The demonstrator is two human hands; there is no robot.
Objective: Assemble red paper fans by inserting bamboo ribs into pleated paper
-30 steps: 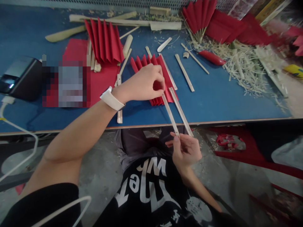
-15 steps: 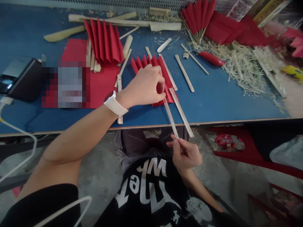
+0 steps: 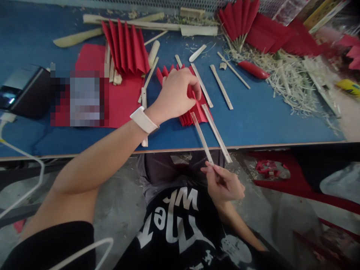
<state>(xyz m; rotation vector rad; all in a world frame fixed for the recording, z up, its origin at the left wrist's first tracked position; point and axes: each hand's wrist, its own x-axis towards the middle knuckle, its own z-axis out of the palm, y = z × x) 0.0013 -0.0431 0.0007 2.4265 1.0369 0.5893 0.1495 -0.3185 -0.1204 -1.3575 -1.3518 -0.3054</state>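
Note:
My left hand (image 3: 178, 92), with a white wristband, reaches over a pleated sheet of red paper (image 3: 203, 104) on the blue table. Its thumb and forefinger are closed on one of the folds; the fingers partly hide the pinch. In front of the table edge, my right hand (image 3: 225, 184) pinches the near end of a thin bamboo strip (image 3: 203, 138). The far end of that strip lies against the paper, below my left fingertips. Beside it a second bamboo strip (image 3: 216, 133) sticks out from the paper past the table edge. Another strip (image 3: 201, 85) rests along the paper's right side.
Loose bamboo strips (image 3: 221, 87) lie to the right, near a red-handled tool (image 3: 253, 70) and a heap of shavings (image 3: 291, 84). At the left are another pleated red paper (image 3: 126, 48), flat red paper (image 3: 123, 101) and a dark device (image 3: 26, 92). A red fan (image 3: 239, 20) stands behind.
My left hand has slid away from me along the fold, off the strip's far end, which now shows. My right hand keeps its pinch, shifted slightly right.

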